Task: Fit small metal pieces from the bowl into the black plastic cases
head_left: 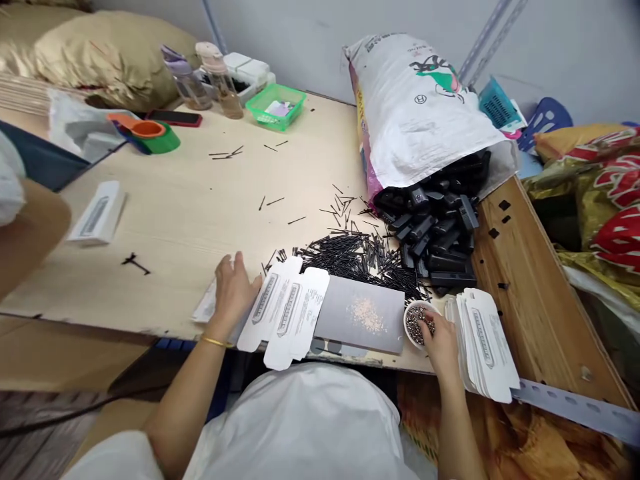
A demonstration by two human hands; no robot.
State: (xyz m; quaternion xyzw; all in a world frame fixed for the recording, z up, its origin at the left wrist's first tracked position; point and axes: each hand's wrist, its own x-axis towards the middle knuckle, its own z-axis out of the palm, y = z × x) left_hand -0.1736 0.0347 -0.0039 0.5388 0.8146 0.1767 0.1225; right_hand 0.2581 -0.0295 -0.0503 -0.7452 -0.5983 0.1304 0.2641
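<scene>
Bright, even light casts soft shadows, while the edges look stretched.

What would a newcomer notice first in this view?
Probably the large white sack at the far right of the table, black pieces spilling out of it. Next, the heap of thin black sticks left of those pieces, then the right hand dipped into a white bowl of small metal bits near the front edge.

A pale tabletop [175, 193] bears two drinking bottles [227, 97] and a green basket [265, 121] far left, a white sack [420, 133] far right, heaped thin black rods [340, 257] at centre, and a white bowl [407, 331] beside flat cartons [483, 340] near right.
</scene>
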